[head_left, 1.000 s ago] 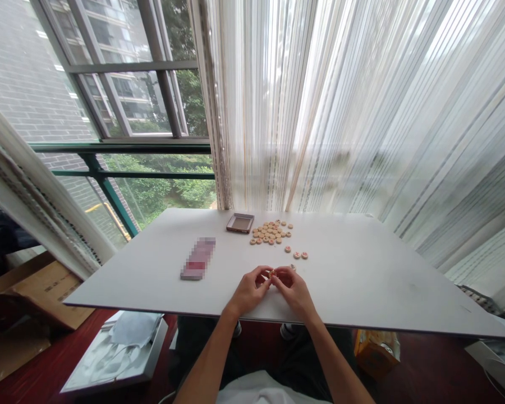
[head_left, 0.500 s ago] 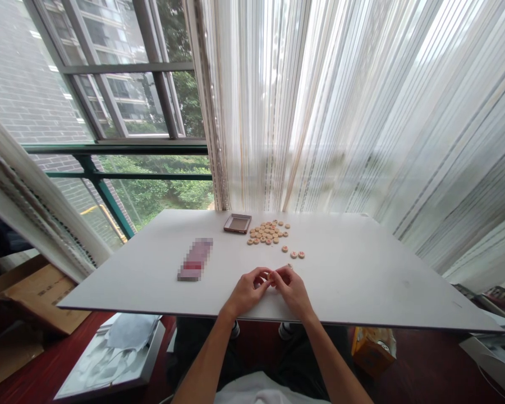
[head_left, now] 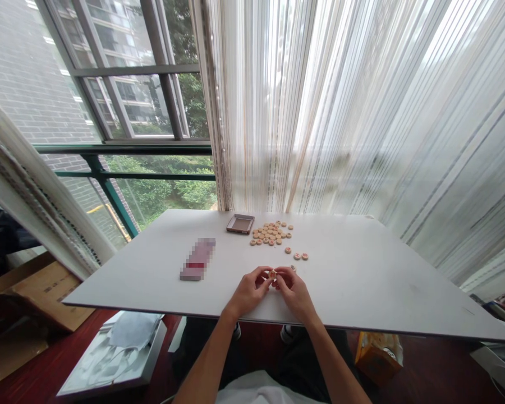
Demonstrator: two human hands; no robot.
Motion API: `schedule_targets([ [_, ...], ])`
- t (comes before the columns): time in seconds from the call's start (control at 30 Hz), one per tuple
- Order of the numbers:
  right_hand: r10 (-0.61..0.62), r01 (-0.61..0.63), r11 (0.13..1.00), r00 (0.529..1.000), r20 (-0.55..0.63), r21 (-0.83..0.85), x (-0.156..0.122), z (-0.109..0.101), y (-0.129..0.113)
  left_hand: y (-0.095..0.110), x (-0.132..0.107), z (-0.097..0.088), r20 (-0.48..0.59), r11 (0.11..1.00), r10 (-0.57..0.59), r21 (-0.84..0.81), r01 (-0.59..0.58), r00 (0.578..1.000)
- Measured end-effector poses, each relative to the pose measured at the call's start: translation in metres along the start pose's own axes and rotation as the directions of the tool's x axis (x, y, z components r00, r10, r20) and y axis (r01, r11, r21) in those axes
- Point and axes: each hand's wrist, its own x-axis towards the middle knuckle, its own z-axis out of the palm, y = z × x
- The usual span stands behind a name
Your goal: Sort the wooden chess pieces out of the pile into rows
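Between my fingertips, just above the near part of the white table (head_left: 151, 286), is a round wooden Chinese chess piece (head_left: 272, 275) with a red character facing me. My left hand (head_left: 249, 289) pinches it from the left, and my right hand (head_left: 292, 289) grips it from the right. Another chess piece (head_left: 293, 268) lies just beyond my right fingers, partly hidden by them. Farther off, a small group of red-marked chess pieces (head_left: 297, 256) lies on the tabletop. Behind them is a larger cluster of chess pieces (head_left: 271, 232), some with characters showing, others plain side up.
A shallow open box lid or tray (head_left: 240, 230) stands at the far edge beside the cluster. To the left lies a long pinkish, pixelated box (head_left: 197, 259). Curtains (head_left: 340, 112) hang behind the table. Cardboard boxes (head_left: 42, 286) and a yellow box (head_left: 379, 356) stand below.
The held chess piece has been turned so its red character now shows, and my right fingers have shifted slightly off it. The whole view has moved a little.
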Motion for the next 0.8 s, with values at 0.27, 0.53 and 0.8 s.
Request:
schedule_targets([
  [0.27, -0.005, 0.005, 1.0, 1.0, 0.019, -0.006, -0.0012, 0.0003, -0.0034, -0.0008, -0.0002, -0.0002, -0.006, 1.0, -0.008, -0.008, 0.008, 1.0],
  [0.53, -0.022, 0.023, 0.999, 0.999, 0.029, -0.045, -0.0023, 0.0005, -0.0054, -0.0003, -0.0003, -0.0005, -0.018, 1.0, -0.023, -0.014, 0.023, 1.0],
  [0.8, -0.046, 0.048, 0.997, 0.998, 0.037, -0.061, -0.0021, 0.001, -0.0046, -0.0006, 0.0001, -0.0004, -0.004, 0.999, -0.016, -0.046, 0.016, 1.0],
])
